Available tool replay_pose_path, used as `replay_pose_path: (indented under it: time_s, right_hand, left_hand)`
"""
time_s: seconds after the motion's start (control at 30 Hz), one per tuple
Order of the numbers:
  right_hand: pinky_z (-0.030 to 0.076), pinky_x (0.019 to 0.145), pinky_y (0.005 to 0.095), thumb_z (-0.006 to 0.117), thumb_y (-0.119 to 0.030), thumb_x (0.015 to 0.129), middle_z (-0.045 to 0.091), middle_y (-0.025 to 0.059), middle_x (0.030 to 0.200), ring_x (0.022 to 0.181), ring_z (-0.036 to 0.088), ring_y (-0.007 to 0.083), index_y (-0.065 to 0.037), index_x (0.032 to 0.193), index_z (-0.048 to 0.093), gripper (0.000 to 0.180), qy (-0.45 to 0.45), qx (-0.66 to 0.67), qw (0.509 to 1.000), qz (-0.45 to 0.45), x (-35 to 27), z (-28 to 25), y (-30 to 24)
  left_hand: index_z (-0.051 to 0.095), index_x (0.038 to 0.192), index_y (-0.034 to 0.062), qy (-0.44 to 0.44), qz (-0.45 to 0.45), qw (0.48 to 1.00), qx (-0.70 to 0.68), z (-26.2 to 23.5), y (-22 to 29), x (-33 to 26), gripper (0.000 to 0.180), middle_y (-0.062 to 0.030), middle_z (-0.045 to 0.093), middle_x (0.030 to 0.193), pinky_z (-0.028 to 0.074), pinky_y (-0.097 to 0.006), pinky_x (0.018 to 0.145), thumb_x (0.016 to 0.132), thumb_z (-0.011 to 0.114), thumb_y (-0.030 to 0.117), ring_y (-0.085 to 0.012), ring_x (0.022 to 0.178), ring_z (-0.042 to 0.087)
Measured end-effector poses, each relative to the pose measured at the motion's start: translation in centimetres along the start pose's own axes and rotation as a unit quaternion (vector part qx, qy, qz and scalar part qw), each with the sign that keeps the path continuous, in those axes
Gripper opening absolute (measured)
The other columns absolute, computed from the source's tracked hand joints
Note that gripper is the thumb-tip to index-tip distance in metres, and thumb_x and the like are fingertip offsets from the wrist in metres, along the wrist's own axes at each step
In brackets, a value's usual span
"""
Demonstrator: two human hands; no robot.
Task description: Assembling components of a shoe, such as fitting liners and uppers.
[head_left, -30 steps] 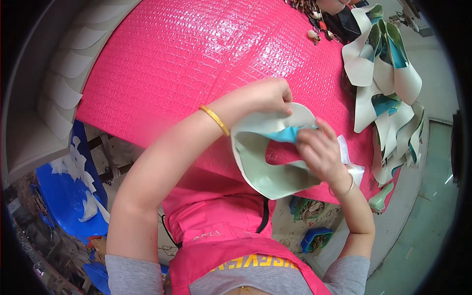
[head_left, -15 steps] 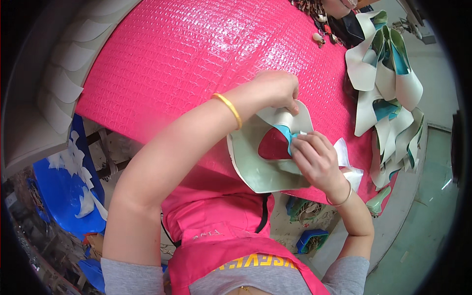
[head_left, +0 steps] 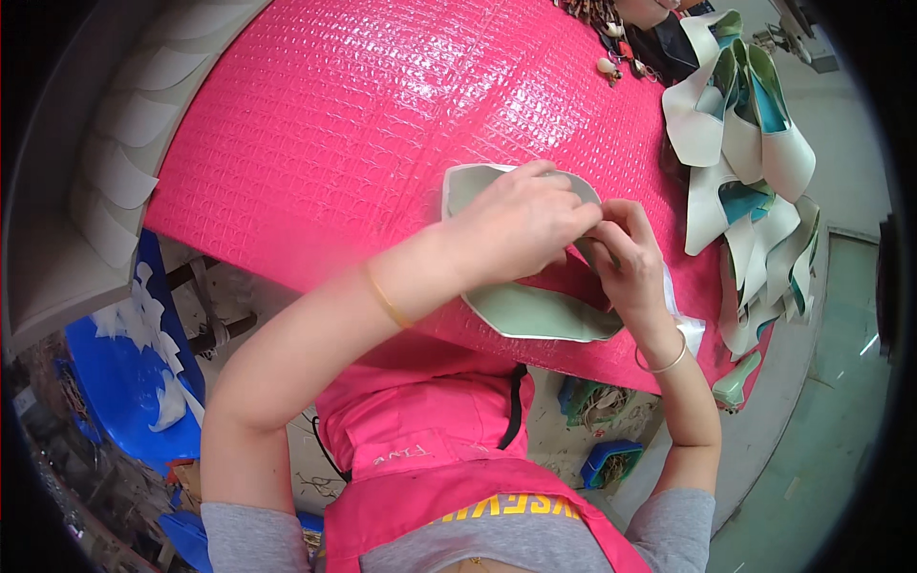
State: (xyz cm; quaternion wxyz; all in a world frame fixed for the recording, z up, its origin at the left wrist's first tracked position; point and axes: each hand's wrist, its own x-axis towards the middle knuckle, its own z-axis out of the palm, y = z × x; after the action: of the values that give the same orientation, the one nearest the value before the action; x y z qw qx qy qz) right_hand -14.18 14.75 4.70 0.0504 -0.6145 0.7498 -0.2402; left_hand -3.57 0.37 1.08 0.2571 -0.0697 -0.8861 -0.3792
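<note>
l hand is held back-up, fingers curled, close to r hand, whose fingers are bent inward; l arm & r arm are flexed.

White glare patches the brightly lit pink tabletop — outer edges bow, corners blacken.

workshop | piled shoe-shaped pieces | pink worktable | cut white scraps

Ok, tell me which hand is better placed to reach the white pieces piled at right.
Right, probably: the right hand is nearer the white pieces and on their side, with the left hand farther off. Both are at the green-lined piece, though.
</note>
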Motion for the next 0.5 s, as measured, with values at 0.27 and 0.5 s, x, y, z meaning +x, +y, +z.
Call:
replay_pose_path:
  time_s: [0.27,0.5]
  right_hand:
    - [0.039,0.053,0.0297,0.061,-0.004,0.059,0.046,0.0033,0.069,0.061,0.049,0.0181,-0.006,0.075,0.058,0.016,0.039,-0.188,0.964,-0.185,-1.2,-1.2,1.2]
    - [0.038,0.052,0.0283,0.06,-0.008,0.056,0.05,0.0017,0.071,0.06,0.051,0.0154,-0.005,0.078,0.06,0.023,0.025,-0.21,0.947,-0.243,-1.9,-2.0,1.4]
  left_hand:
    - [0.06,0.071,0.006,0.048,-0.083,0.994,-0.06,0.9,0.2,0.8,0.008,-0.0069,0.053,0.068,0.045,-0.036,0.062,0.065,0.06,0.012,-0.0265,0.07,0.055]
    - [0.059,0.08,0.0049,-0.12,-0.083,0.986,-0.079,1.4,-0.8,4.3,0.015,-0.0104,0.06,0.071,0.046,-0.039,0.062,0.065,0.056,0.003,-0.0302,0.07,0.059]
